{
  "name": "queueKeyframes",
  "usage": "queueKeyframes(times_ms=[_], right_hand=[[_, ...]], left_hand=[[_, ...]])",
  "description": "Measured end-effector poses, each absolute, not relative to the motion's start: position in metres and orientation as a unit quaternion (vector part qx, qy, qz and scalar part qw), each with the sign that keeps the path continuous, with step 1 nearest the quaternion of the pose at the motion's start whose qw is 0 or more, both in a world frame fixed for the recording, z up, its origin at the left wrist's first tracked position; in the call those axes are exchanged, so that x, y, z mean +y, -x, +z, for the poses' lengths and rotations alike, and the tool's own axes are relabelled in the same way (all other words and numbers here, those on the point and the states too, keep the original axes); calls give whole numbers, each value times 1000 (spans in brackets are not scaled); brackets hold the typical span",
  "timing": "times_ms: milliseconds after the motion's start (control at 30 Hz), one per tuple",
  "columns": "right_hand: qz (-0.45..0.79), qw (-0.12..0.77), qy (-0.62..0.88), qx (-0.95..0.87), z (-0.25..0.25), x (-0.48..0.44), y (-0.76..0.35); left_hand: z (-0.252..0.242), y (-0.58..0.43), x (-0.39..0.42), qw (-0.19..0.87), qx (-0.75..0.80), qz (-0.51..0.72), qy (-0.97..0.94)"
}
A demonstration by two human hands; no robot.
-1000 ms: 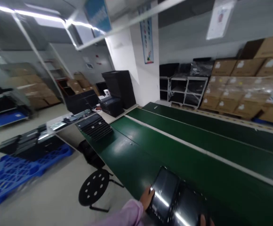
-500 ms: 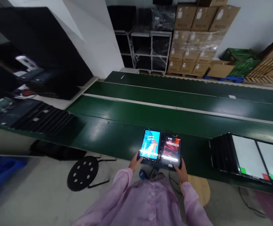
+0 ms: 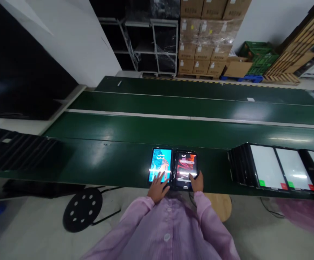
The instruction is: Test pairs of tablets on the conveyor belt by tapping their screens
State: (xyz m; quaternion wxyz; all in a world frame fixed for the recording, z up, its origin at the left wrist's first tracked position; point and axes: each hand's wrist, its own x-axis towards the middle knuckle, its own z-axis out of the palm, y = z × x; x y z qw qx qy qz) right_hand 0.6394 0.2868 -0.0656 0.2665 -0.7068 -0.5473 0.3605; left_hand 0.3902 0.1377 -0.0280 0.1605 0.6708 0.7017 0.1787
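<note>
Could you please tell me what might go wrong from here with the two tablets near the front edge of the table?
The left tablet and right tablet lie close to the front edge of the green table, so a bump might send one to the floor. The left hand is spread over the lower part of the lit left tablet, so a stray touch could perhaps register.

Clock positions taken from the view's centre: metal rack (image 3: 155, 53), 12 o'clock; stacked cartons (image 3: 203, 50), 1 o'clock; green crates (image 3: 262, 59), 2 o'clock; wooden seat (image 3: 223, 207), partly hidden, 4 o'clock; black perforated stool (image 3: 82, 209), 8 o'clock.
</note>
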Motion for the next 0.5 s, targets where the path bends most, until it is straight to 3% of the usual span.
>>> queueKeyframes(times_ms=[100,233,367,500], right_hand=[[375,265,703,-543,-60,314,-641],[413,255,684,-544,-58,301,-654],[467,245,649,-549,-53,257,-667],[483,230,641,-551,-47,235,-674]], left_hand=[[-18,-395,142,181,648,198,-713],[-32,-371,136,161,772,292,-541],[-58,-340,123,237,827,361,-361],[-66,-327,115,292,811,382,-332]])
